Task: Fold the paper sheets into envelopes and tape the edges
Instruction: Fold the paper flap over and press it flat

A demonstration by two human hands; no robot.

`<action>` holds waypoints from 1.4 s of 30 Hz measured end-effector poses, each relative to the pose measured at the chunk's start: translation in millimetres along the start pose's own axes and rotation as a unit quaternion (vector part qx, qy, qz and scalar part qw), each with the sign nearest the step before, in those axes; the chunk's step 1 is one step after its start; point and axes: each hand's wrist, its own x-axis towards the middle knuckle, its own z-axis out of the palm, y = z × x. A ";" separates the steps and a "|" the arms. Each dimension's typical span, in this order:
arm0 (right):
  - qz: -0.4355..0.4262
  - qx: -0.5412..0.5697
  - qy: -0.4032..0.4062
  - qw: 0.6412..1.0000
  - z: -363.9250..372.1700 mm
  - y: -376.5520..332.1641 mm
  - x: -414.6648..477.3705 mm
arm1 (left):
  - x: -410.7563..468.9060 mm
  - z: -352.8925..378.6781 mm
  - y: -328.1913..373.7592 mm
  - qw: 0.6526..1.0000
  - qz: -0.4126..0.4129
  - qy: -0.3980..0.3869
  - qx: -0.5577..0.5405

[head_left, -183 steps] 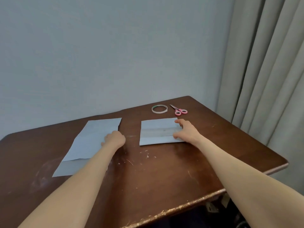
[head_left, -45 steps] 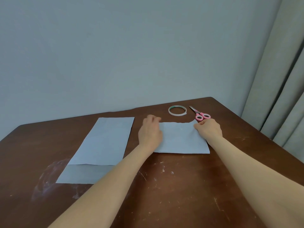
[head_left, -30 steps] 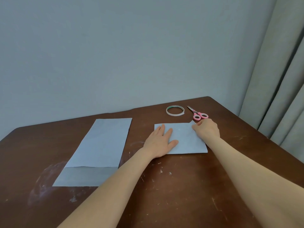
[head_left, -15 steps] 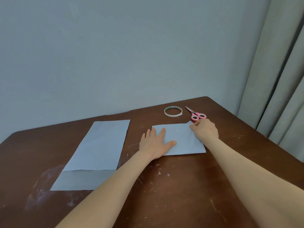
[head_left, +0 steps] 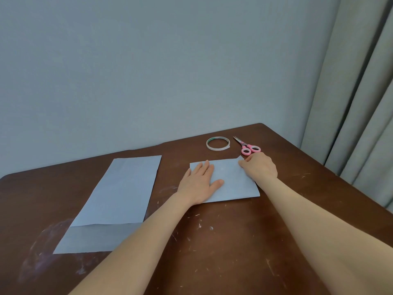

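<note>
A folded pale blue paper (head_left: pixel 231 182) lies on the brown table (head_left: pixel 223 241), right of centre. My left hand (head_left: pixel 198 184) presses flat on its left part with straight fingers. My right hand (head_left: pixel 258 167) has curled fingers at the paper's far right corner, where a small tip of paper sticks up; it seems to pinch that corner. A longer pale blue sheet (head_left: pixel 119 199) lies to the left, its near end folded into a darker strip. A tape roll (head_left: pixel 218 143) and pink-handled scissors (head_left: pixel 247 146) lie beyond the folded paper.
A plain wall stands behind the table's far edge. Grey curtains (head_left: pixel 361 103) hang at the right, past the table's right edge. The tabletop is scratched and scuffed near me.
Since 1.5 s ago my left hand has flattened out on the folded paper and slid slightly leftward. My right hand has stayed at the far right corner.
</note>
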 end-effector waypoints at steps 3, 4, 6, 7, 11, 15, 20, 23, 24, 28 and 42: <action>0.005 -0.010 -0.001 1.000 0.8 -0.3 0.6 | -0.5 -1.4 -1.7 0.999 -0.032 0.016 -0.018; 0.006 -0.014 -0.001 1.000 0.3 -1.1 0.3 | -0.8 -2.6 -3.9 0.998 -0.045 0.022 -0.022; 0.005 -0.022 -0.001 1.000 -1.2 -2.9 0.1 | -1.6 -3.8 -9.0 0.998 -0.058 0.025 -0.019; 0.005 -0.027 -0.001 1.000 -2.0 -4.3 -0.4 | -2.2 -3.9 -11.0 0.998 -0.062 0.023 -0.017; 0.014 -0.053 0.006 0.998 -4.0 -8.1 -5.8 | -1.9 -1.8 -13.0 0.998 -0.066 0.021 -0.008; 0.015 -0.088 0.017 0.996 -5.4 -9.3 -10.1 | -1.3 -0.4 -13.2 0.997 -0.070 0.023 -0.005; 0.020 -0.106 0.020 0.994 -6.5 -10.1 -9.4 | -0.8 1.5 -13.6 0.997 -0.074 0.017 -0.016; 0.041 -0.029 0.030 0.998 -9.2 -7.2 -3.7 | -1.9 -2.6 -16.4 0.996 -0.087 0.011 -0.022; 0.028 -0.016 0.049 0.998 -10.2 -5.7 -4.6 | -2.7 -4.5 -17.3 0.996 -0.086 0.022 -0.021; -0.209 -0.036 0.099 0.972 -0.4 -7.0 -20.5 | -4.8 -6.4 -7.8 0.998 -0.018 0.067 -0.002; -0.254 -0.252 -0.138 0.924 12.8 4.3 -45.3 | -17.8 3.3 1.4 1.000 -0.006 -0.018 -0.001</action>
